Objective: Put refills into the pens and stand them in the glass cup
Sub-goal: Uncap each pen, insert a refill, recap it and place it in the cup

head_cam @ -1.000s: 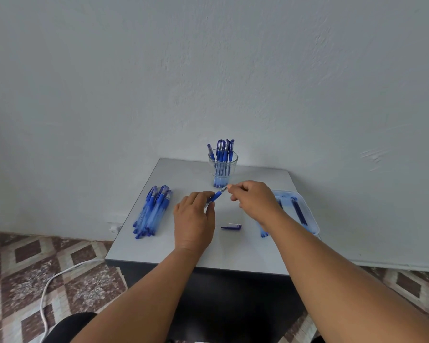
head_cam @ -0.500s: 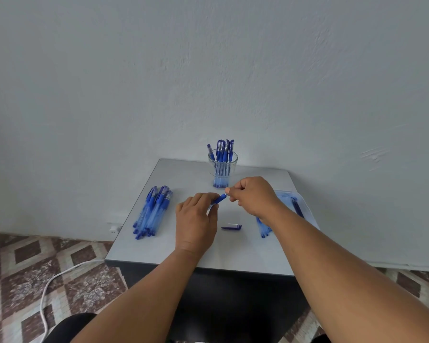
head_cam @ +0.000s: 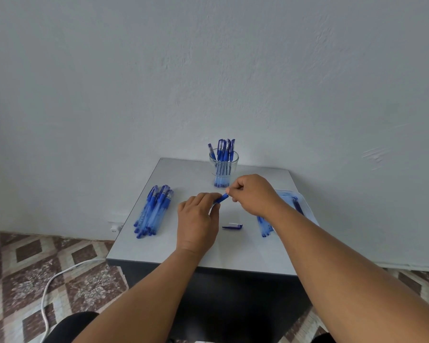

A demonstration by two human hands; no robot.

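right now the left hand [head_cam: 198,220] grips the pen [head_cam: 221,198] by its body, and the right hand [head_cam: 252,193] pinches its far tip. the pen's long axis runs from low left up to the right, over the table [head_cam: 174,246]. the glass cup [head_cam: 224,169] stands just behind, nearer the right hand. the pen cap [head_cam: 232,226] lies below.

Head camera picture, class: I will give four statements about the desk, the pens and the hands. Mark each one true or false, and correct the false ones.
1. The glass cup holds several pens. True.
2. The loose pen cap lies inside the cup. False: it lies on the table.
3. Both hands hold one pen between them. True.
4. The pile of pens lies right of the right hand. False: it lies beyond the left hand, to its left.
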